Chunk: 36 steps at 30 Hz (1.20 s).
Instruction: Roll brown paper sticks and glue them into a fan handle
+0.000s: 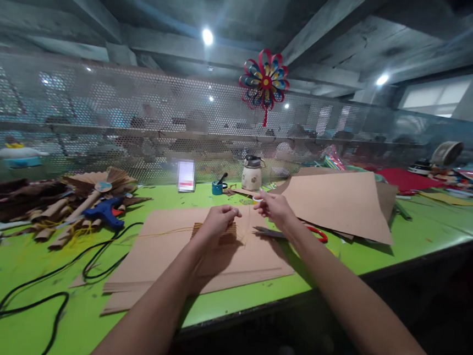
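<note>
My left hand (218,221) is closed, thumb against fingers, just over a small piece of brown corrugated cardboard (228,235); what it pinches, if anything, is too small to make out. Thin yellow string (165,230) runs leftward from that cardboard across a stack of flat brown sheets (158,259). To the right and a little higher, my right hand (275,208) has its fingertips drawn together; anything in them is hidden. Faint thread shows between the two hands. Scissors (271,233) with red handles lie partly beneath my right forearm.
A blue glue gun (107,211) with a black cord (93,248) and rolled cardboard tubes (63,237) lie left. Behind stand a phone (186,176), a teal tape roll (218,188) and a cream jug (252,177). Large brown sheets (338,200) are piled right. A perforated screen (163,110) borders the green table.
</note>
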Each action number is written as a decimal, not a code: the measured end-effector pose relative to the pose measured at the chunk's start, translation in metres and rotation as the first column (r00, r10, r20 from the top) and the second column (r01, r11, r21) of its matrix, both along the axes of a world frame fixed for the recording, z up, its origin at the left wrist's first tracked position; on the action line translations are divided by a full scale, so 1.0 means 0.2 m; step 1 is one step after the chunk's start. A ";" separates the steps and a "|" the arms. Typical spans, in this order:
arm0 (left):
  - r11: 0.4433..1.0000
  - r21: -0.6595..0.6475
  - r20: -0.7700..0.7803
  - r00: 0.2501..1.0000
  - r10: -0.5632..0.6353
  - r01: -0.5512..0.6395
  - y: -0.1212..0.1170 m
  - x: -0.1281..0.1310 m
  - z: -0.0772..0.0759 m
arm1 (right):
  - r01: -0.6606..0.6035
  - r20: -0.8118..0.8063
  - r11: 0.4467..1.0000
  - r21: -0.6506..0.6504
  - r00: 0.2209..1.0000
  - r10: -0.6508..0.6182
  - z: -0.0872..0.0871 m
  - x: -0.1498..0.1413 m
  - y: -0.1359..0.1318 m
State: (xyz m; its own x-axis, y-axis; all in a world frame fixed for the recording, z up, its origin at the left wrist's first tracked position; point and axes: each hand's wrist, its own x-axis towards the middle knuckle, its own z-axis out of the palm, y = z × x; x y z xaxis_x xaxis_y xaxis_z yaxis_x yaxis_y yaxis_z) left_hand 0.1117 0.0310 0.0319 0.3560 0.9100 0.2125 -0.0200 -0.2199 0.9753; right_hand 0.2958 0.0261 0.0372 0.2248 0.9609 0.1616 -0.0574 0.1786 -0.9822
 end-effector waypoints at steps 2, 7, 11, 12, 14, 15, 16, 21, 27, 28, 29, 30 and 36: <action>1.000 0.002 -0.002 1.000 0.005 -0.005 0.00 -0.02 0.01 | -0.007 0.107 1.000 -0.025 0.994 0.009 0.04 0.15 -0.06; 1.000 0.003 -0.016 1.000 0.004 -0.004 0.04 -0.04 0.02 | -0.199 0.714 0.964 -0.176 0.649 0.264 0.03 0.49 -0.32; 1.000 0.027 -0.005 1.000 -0.014 0.014 0.06 -0.06 0.02 | -0.207 0.963 0.948 -0.242 0.070 0.261 -0.03 0.57 -0.46; 0.999 0.029 -0.004 1.000 -0.021 0.021 0.06 -0.06 0.02 | -0.190 0.969 0.952 -0.241 0.003 0.246 -0.04 0.57 -0.46; 0.999 0.019 -0.002 0.999 -0.047 0.047 0.07 -0.08 0.02 | -0.150 0.964 0.953 -0.265 -0.070 0.257 -0.06 0.56 -0.45; 0.998 0.008 0.004 0.998 -0.065 0.065 0.07 -0.09 0.01 | -0.130 0.956 0.948 -0.291 -0.085 0.282 -0.06 0.55 -0.43; 0.996 -0.007 0.012 0.996 -0.084 0.084 0.08 -0.10 0.01 | -0.115 0.946 0.940 -0.321 -0.088 0.312 -0.07 0.55 -0.42; 0.984 -0.104 0.160 0.979 -0.125 0.143 0.11 -0.13 -0.02 | -0.140 0.938 0.930 -0.340 0.025 0.347 -0.07 0.59 -0.35; 0.971 -0.148 0.263 0.954 -0.143 0.186 0.13 -0.13 -0.01 | -0.201 0.844 0.926 -0.320 0.384 0.375 0.06 0.53 -0.39; 0.968 -0.156 0.279 0.949 -0.148 0.197 0.13 -0.13 -0.01 | -0.250 0.768 0.903 -0.349 0.476 0.429 0.09 0.50 -0.40; 0.965 -0.163 0.296 0.943 -0.153 0.207 0.13 -0.13 -0.01 | -0.301 0.689 0.869 -0.393 0.529 0.495 0.12 0.47 -0.40; 0.962 -0.168 0.314 0.936 -0.156 0.217 0.13 -0.13 -0.01 | -0.327 0.626 0.836 -0.440 0.555 0.547 0.14 0.44 -0.40; 0.945 -0.197 0.406 0.899 -0.164 0.261 0.14 -0.14 -0.02 | -0.495 0.235 0.608 -0.621 0.622 0.747 0.17 0.30 -0.31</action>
State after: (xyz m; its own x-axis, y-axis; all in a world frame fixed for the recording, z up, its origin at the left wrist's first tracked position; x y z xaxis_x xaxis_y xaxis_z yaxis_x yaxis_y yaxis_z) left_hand 0.0837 0.0587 0.0274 0.4832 0.8617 0.1552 -0.4185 0.0716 0.9054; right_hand 0.3554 -0.0363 0.0718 -0.4338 0.7954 -0.4232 0.4722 -0.1994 -0.8587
